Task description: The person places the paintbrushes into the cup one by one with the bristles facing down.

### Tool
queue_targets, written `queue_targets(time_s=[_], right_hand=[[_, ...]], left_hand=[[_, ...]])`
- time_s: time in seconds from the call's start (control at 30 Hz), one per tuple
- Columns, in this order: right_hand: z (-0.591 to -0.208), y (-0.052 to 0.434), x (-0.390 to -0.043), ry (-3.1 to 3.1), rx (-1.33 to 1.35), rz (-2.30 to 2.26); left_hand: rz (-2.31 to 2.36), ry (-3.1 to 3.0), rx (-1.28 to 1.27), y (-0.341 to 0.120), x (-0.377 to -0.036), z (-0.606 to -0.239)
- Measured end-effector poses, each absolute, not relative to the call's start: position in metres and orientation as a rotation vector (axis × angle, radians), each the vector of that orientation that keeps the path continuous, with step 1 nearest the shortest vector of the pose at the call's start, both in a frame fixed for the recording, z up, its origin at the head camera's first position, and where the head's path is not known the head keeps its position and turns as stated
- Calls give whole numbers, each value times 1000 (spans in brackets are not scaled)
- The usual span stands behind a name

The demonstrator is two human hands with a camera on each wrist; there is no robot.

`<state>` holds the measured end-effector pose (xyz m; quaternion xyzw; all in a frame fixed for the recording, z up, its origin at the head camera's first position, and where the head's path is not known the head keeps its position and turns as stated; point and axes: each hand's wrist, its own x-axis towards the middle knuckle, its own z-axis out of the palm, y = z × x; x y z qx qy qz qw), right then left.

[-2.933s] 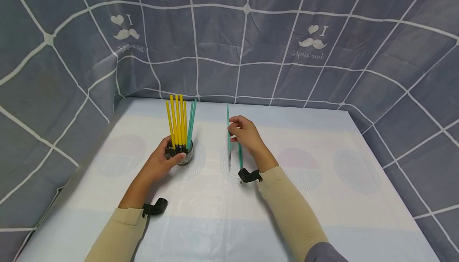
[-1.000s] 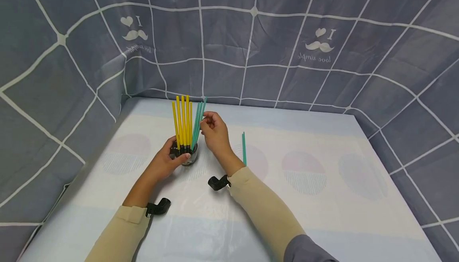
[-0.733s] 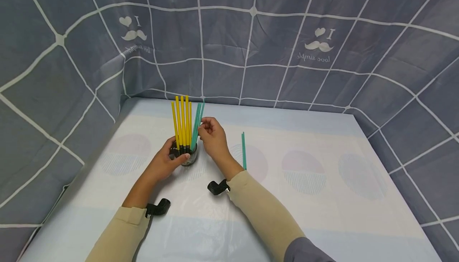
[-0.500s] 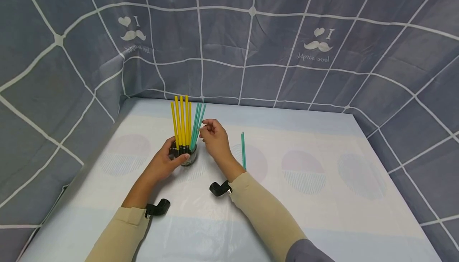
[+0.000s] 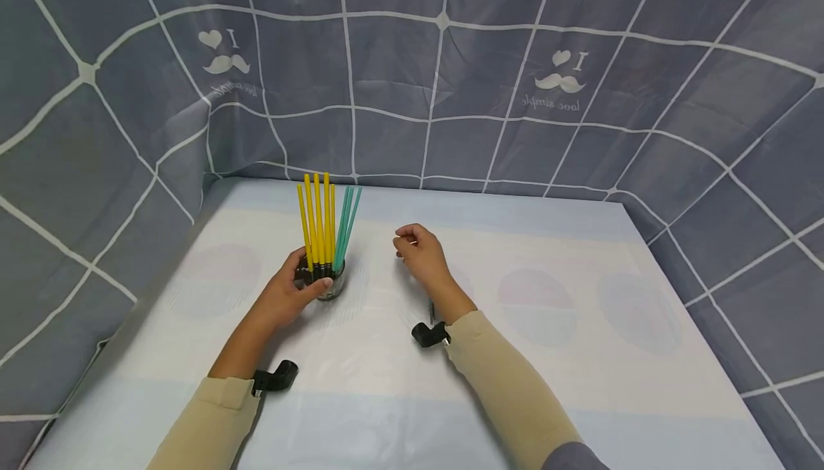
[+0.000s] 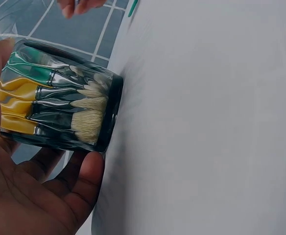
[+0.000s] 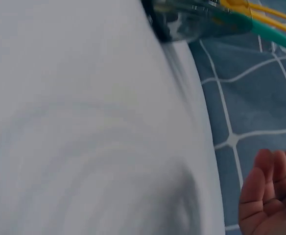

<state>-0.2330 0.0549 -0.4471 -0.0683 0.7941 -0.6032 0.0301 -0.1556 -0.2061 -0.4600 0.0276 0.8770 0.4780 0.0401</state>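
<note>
My left hand (image 5: 312,276) grips a short glass cup (image 5: 330,288) standing on the table, thumb (image 6: 90,171) on its near side. In the cup stand several yellow brushes (image 5: 317,219) and three teal brushes (image 5: 345,218), bristles down (image 6: 86,115). My right hand (image 5: 409,244) hovers to the right of the cup with fingers (image 7: 266,188) loosely curled and nothing plainly in them. It covers a teal brush (image 5: 431,310) lying on the table; only the near tip shows. The brush's far end (image 6: 132,8) lies beside the fingertips.
The table wears a pale cloth (image 5: 566,355) with faint round prints. Grey curtains with a white grid (image 5: 450,98) close it in at the back and both sides. Black camera mounts (image 5: 275,377) (image 5: 430,334) sit at both wrists.
My right hand slid a teal brush into the cup, let go, and moved right over the brush left on the table. The left hand kept hold of the cup.
</note>
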Motion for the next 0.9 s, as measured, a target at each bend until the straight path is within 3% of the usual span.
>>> queue_targets(time_s=[0.4, 0.9], right_hand=[[-453, 98, -240, 2666, -167, -1404], [-459, 106, -244, 2819, -183, -1010]], left_hand=[[1466, 2690, 91, -209, -154, -460], [1487, 2677, 93, -208, -154, -460]])
